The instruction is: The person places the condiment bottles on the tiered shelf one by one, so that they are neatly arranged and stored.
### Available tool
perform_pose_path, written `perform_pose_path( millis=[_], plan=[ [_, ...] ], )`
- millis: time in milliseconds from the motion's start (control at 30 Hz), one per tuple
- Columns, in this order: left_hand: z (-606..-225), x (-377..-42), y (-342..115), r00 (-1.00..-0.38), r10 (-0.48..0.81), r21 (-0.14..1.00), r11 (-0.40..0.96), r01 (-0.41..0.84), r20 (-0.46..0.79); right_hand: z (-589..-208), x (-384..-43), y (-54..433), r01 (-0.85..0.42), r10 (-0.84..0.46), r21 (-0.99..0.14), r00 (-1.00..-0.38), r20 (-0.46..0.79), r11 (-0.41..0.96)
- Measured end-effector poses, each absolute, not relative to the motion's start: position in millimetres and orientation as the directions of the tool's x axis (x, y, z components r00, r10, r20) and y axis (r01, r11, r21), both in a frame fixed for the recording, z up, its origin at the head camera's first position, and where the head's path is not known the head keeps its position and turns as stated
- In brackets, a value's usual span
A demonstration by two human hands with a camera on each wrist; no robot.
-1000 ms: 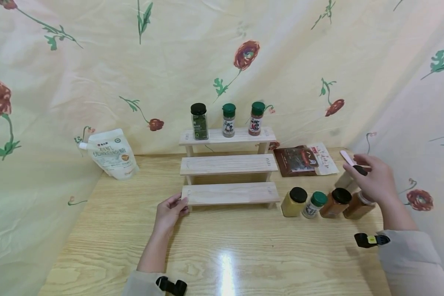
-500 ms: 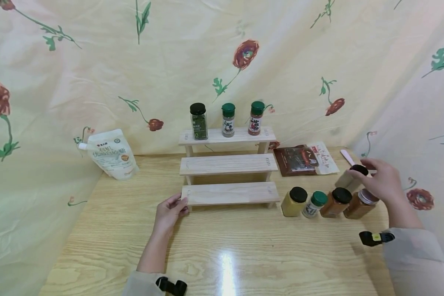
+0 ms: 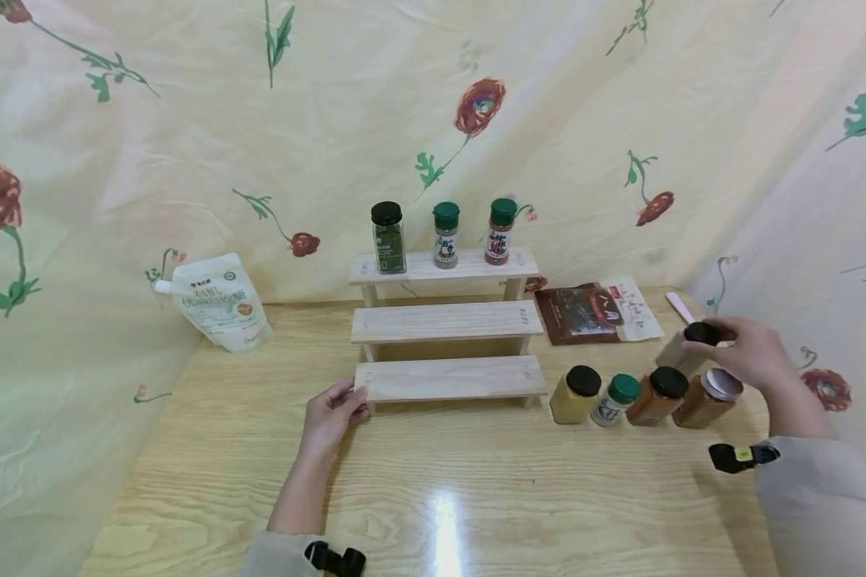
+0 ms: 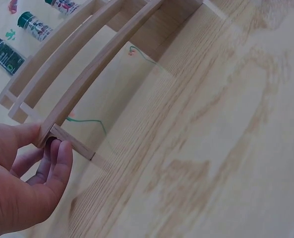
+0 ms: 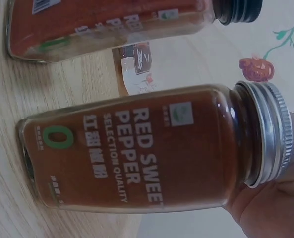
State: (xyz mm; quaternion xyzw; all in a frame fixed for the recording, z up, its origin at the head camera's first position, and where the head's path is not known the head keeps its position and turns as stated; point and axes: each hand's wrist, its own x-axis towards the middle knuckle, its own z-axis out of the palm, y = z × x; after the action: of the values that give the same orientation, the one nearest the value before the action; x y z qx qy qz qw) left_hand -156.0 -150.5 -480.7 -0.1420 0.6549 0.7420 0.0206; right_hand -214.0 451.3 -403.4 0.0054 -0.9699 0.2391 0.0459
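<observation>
A three-tier wooden rack (image 3: 447,378) stands against the back wall. My left hand (image 3: 332,413) grips the left end of its lowest step; in the left wrist view, thumb and fingers pinch the wooden end (image 4: 50,126). On the right, my right hand (image 3: 754,353) holds a black-capped jar with pale contents (image 3: 677,353) near its cap, thumb in front. Just before it stands a silver-lidded jar of red sweet pepper powder (image 3: 703,405), which fills most of the right wrist view and hides the held jar there.
Beside the red pepper jar stand a black-capped reddish jar (image 3: 653,401), a green-capped shaker (image 3: 612,402) and a yellow-powder jar (image 3: 570,401). Several bottles, including a green-herb jar (image 3: 390,244), top the rack. Flat packets (image 3: 584,316), a pink-white stick (image 3: 680,307) and a spouted pouch (image 3: 220,304) lie around.
My right hand has shifted slightly right and its fingers have lowered around the top of the pale jar. The silver lid in front has come into view. My left hand stays put.
</observation>
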Motion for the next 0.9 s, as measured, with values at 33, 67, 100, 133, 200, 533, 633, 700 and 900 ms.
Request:
perform_pose_path(
  millis=[33, 67, 100, 133, 200, 533, 633, 700, 900],
  plan=[
    [-480.8, -156.2, -150.1, -0.958, -0.158, 0.966, -0.141, -0.217, -0.239, -403.1, -214.0, 451.4, -0.035, 0.009, -0.463, -0.996, 0.092, 0.886],
    [-481.0, -156.4, -150.2, -0.958, -0.159, 0.966, -0.142, -0.216, -0.238, -402.9, -214.0, 451.4, -0.037, 0.008, -0.461, -0.995, 0.095, 0.886],
    [-481.1, -156.8, -150.1, -0.958, -0.161, 0.966, -0.143, -0.215, -0.237, -403.0, -214.0, 451.5, -0.041, 0.006, -0.461, -0.995, 0.100, 0.887],
    [-481.7, -157.1, -150.2, -0.958, -0.162, 0.966, -0.144, -0.215, -0.237, -403.1, -214.1, 451.5, -0.047, 0.003, -0.458, -0.994, 0.107, 0.888],
    [-482.3, -157.4, -150.3, -0.958, -0.167, 0.967, -0.142, -0.212, -0.235, -403.7, -214.4, 451.8, -0.055, -0.002, -0.452, -0.993, 0.116, 0.891],
    [-484.2, -156.6, -151.2, -0.960, -0.160, 0.968, -0.141, -0.209, -0.231, -400.5, -214.6, 445.1, -0.049, 0.007, -0.449, -0.992, 0.123, 0.892],
    [-483.3, -156.2, -151.1, -0.960, -0.160, 0.967, -0.144, -0.208, -0.230, -396.6, -216.0, 439.9, -0.040, 0.024, -0.457, -0.991, 0.134, 0.889],
    [-482.7, -156.3, -150.9, -0.959, -0.162, 0.966, -0.147, -0.211, -0.234, -393.5, -217.0, 437.1, -0.044, 0.026, -0.462, -0.989, 0.145, 0.886],
    [-482.6, -156.2, -150.4, -0.958, -0.162, 0.966, -0.143, -0.214, -0.237, -382.8, -216.6, 425.7, -0.068, 0.030, -0.472, -0.980, 0.198, 0.879]
  ],
)
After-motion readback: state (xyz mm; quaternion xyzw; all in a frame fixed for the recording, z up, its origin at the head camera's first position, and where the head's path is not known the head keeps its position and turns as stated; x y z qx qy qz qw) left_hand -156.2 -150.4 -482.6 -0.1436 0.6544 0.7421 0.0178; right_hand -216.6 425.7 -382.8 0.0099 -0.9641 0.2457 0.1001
